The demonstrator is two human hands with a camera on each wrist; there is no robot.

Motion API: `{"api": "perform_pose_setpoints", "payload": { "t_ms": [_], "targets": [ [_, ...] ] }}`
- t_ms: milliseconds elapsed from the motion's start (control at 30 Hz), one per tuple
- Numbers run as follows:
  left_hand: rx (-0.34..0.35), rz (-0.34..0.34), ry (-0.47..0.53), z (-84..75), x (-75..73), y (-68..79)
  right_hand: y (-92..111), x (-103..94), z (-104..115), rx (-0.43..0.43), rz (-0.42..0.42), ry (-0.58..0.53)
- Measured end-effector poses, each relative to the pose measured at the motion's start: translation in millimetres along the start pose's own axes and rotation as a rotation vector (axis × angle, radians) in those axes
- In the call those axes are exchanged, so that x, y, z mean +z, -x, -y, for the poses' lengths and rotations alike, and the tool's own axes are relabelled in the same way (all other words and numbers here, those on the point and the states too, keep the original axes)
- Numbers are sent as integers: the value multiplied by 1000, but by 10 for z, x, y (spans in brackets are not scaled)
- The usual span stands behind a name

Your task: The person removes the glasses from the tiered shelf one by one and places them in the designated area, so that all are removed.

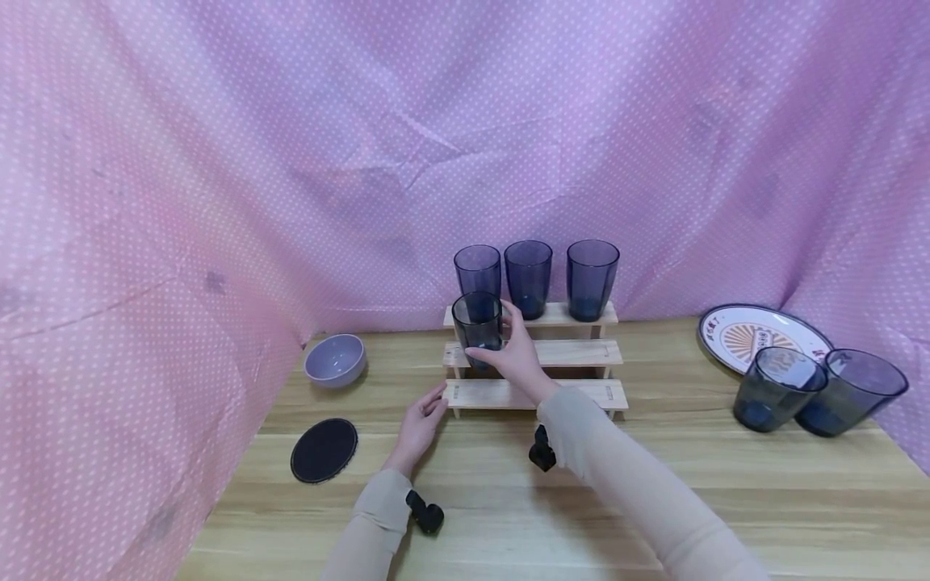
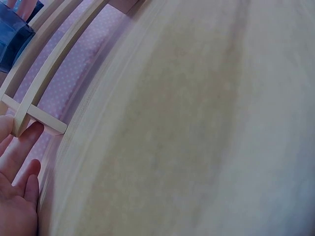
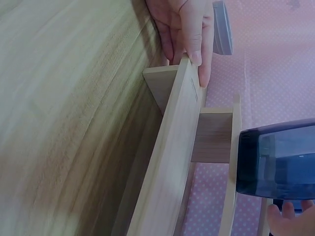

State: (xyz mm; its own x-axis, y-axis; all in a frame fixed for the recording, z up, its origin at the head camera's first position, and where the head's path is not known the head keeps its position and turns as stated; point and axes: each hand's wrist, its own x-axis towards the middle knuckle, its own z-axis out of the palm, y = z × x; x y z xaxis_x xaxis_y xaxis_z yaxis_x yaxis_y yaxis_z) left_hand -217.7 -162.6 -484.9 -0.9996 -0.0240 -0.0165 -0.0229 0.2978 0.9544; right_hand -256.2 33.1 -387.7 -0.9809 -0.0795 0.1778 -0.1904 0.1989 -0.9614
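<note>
My right hand grips a dark tinted glass tumbler at the left end of a three-step wooden rack. The tumbler is upright, its base at the middle step; whether it bears its full weight there I cannot tell. My left hand pinches the left end of the lowest step, thumb on the board and fingers beneath, as the right wrist view shows. Along the top step stand three similar tumblers: a left one, a middle one and a right one.
At the right, two more tumblers stand close together before a patterned white plate. A small lilac bowl and a round black coaster lie left of the rack. Pink dotted cloth hangs behind the wooden table.
</note>
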Motion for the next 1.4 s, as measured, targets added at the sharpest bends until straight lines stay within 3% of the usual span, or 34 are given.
{"api": "perform_pose_setpoints", "payload": {
  "t_ms": [467,1100,1400],
  "targets": [
    [-16,-23,-6,96,6,-75,-32,164,-68,-103,-148,9],
    [-11,-14,-11,117,14,-62,18,180,-136,-183,-250,79],
    [8,-26,-11,123,22,-59,67,144,-164,-213,-236,84]
  ]
}}
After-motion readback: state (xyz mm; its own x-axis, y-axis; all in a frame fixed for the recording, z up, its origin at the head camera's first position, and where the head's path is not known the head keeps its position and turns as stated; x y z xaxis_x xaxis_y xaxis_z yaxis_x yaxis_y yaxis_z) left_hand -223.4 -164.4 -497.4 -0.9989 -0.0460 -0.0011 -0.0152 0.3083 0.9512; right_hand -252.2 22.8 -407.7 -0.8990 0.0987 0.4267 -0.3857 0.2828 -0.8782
